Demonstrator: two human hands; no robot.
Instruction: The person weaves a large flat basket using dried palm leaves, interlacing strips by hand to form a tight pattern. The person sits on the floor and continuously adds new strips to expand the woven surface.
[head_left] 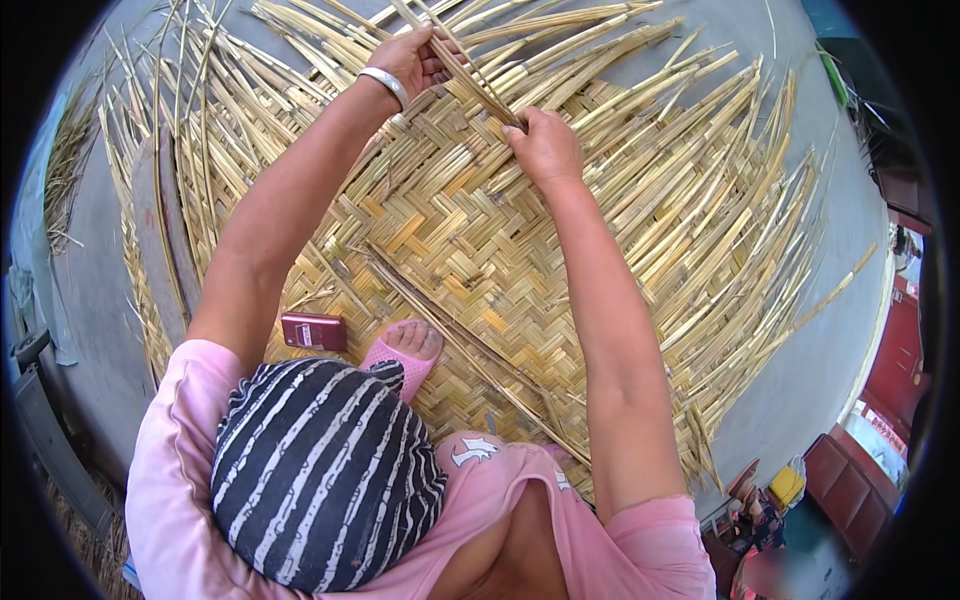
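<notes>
My left hand (pixel 412 62), with a pale bangle (pixel 386 86) at the wrist, is closed round some split reed strips (pixel 462 72) at the far edge of a woven mat. Closer to me along the same strips, my right hand (pixel 546 146) pinches them between thumb and fingers. Below both hands spreads the mat (pixel 450 235), in a zigzag weave of yellow and tan strips. Long unwoven reed ends (pixel 690 170) fan out from its far and right sides. Where the strips pass between my fingers is partly hidden.
On the mat lie a maroon box-shaped thing (pixel 314 332) and a few loose strips (pixel 470 340). My foot in a pink slipper (pixel 404 350) rests beside them. A dark curved plank (pixel 158 225) lies at left. Another person (pixel 765 530) and red-brown furniture (pixel 850 487) are at lower right.
</notes>
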